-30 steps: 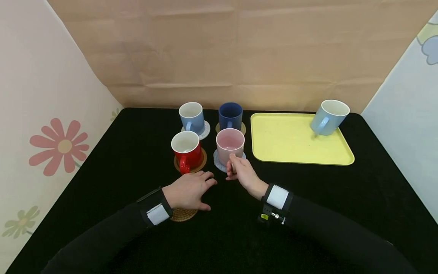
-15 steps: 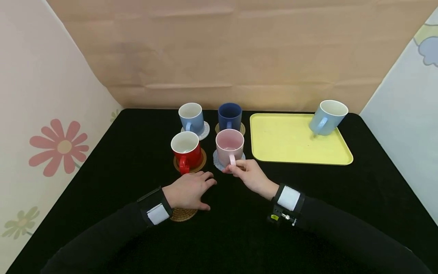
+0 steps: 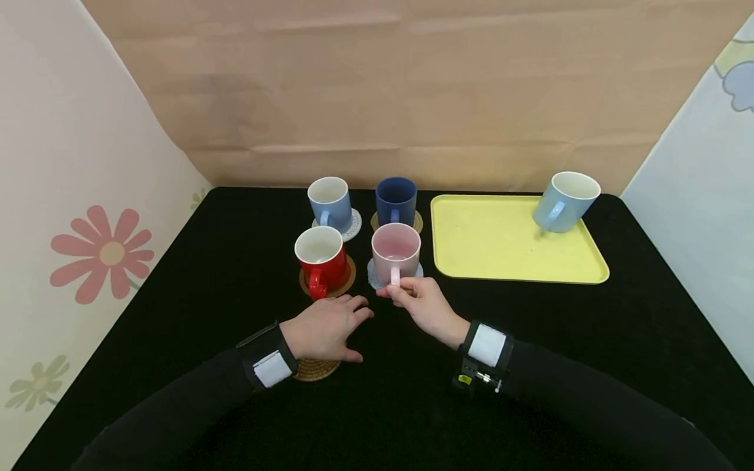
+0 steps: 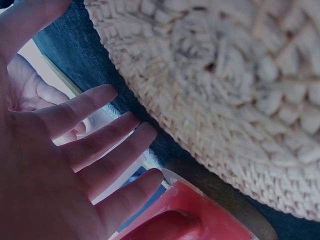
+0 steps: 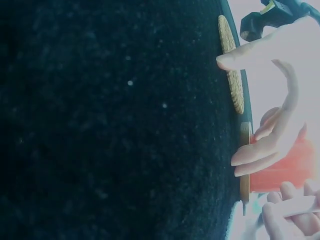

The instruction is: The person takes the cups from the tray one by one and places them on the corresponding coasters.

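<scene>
My right hand pinches the handle of a pink mug, which stands upright on a pale blue lacy coaster. The handle points toward me. In the right wrist view those fingers appear at the bottom right corner. My left hand hovers with spread fingers over a woven straw coaster, holding nothing. The left wrist view shows this coaster large beside the fingers. Just beyond the left hand, a red mug sits on a brown coaster, its handle also toward me.
Behind stand a light blue mug on a white coaster and a dark blue mug on a tan coaster. To the right lies a yellow tray with another light blue mug at its back right.
The right hand has shifted right, then slightly back left. Its fingers hid the pink mug's handle a second ago; now the handle shows, turned to face me. My left hand has stayed still.
</scene>
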Tool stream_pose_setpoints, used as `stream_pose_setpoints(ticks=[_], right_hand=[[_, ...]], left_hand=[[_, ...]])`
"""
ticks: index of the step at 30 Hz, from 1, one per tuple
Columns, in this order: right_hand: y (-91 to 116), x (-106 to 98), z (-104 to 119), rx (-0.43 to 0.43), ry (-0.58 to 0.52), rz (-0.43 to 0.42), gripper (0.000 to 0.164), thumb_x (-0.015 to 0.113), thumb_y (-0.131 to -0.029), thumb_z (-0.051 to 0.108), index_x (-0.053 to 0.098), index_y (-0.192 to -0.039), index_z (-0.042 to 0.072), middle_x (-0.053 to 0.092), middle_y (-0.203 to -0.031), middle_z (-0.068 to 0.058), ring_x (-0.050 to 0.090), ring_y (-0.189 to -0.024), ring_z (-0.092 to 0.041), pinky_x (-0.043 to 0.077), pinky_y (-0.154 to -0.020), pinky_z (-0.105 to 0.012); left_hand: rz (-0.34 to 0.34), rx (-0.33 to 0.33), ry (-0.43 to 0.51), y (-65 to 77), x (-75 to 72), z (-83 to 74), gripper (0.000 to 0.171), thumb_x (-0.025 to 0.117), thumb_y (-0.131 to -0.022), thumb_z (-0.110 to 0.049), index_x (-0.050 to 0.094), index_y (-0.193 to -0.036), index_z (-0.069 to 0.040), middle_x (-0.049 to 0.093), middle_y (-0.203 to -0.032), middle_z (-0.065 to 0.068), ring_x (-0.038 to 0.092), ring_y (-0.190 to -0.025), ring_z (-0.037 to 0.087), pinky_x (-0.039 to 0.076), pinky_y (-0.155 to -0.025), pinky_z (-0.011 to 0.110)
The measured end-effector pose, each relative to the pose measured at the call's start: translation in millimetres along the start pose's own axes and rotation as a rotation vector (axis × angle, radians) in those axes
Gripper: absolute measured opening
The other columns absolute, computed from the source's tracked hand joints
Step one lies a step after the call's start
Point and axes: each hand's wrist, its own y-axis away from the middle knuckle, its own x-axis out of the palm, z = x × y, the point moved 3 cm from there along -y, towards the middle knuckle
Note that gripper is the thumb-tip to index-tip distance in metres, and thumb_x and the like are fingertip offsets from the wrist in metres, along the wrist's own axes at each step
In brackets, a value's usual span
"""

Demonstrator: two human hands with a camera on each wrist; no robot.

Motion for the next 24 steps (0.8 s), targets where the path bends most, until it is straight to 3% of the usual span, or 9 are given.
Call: stream_pose_setpoints(ticks=[17,24], right_hand=[[0,-4,-1,0.012,0.015,0.04,0.03,0.052,-0.102,0.015,0.062,-0.12,-0.007,0.066,-0.119,-0.017,0.059,-0.113,-0.03,0.049,-0.093,-0.042],[9,-18,-3,-0.03,0.125,0.009,0.027,0.056,-0.1,0.014,0.062,-0.118,-0.004,0.066,-0.116,-0.016,0.059,-0.112,-0.03,0.045,-0.098,-0.048]], left_hand=[[0.0,0.01,0.003,-0.2,-1.9,-0.4,0.069,0.08,-0.077,-0.044,0.057,-0.132,-0.01,0.052,-0.136,0.015,0.055,-0.118,0.027,0.049,-0.093,0.041],[0.017,0.006,0.013,-1.6,-3.2,-1.0,0.068,0.078,-0.078,-0.045,0.056,-0.132,-0.011,0.052,-0.136,0.014,0.055,-0.118,0.027,0.049,-0.092,0.041]])
